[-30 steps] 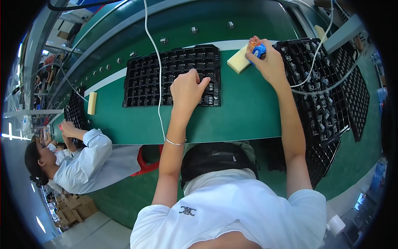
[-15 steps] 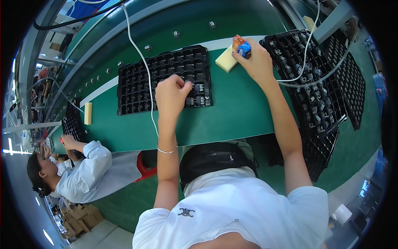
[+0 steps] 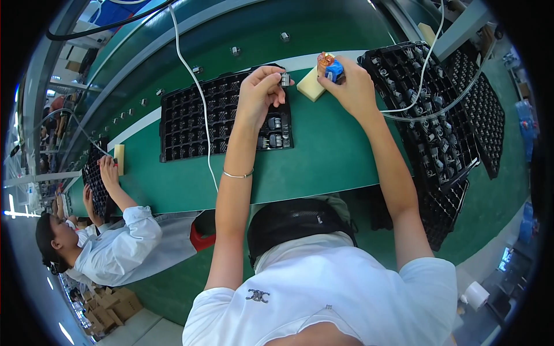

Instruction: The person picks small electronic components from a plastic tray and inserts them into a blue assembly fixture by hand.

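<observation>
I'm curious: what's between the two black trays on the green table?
In the head view, a cream block lies between the black trays.

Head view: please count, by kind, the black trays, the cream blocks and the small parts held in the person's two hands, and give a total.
Black compartment trays: 4 (front tray, right tray, far-right tray, co-worker's tray)
Cream blocks: 2 (near block, co-worker's block)
Held parts: 2 (grey part in left hand; blue-and-copper part in right hand)
Total: 8

factory assembly line | green conveyor belt [image 3: 323, 155] | black part trays [image 3: 190, 124] | seated co-worker [image 3: 109, 254]
</observation>
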`<action>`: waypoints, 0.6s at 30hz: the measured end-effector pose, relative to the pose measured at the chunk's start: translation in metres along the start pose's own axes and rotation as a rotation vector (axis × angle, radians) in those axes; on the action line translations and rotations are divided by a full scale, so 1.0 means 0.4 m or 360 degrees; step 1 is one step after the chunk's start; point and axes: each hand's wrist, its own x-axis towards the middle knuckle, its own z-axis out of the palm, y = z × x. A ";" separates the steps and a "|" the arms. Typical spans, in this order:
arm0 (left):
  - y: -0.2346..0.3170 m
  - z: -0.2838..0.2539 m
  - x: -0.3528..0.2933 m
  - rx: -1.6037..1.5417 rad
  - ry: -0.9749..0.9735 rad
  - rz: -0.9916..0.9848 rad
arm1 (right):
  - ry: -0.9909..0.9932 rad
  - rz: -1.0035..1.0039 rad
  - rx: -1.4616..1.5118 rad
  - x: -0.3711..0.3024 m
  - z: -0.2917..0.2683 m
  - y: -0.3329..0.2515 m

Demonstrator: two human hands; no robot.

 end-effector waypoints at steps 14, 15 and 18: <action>-0.042 -0.018 0.000 -0.0150 -0.0003 -0.0003 | -0.0032 0.0085 -0.0036 -0.003 -0.006 -0.010; -0.043 -0.019 0.001 -0.0169 -0.0013 0.0004 | -0.0032 0.0083 -0.0037 -0.003 -0.006 -0.008; -0.044 -0.019 0.001 -0.0204 -0.0023 0.0012 | -0.0037 0.0076 -0.0010 -0.003 -0.002 -0.003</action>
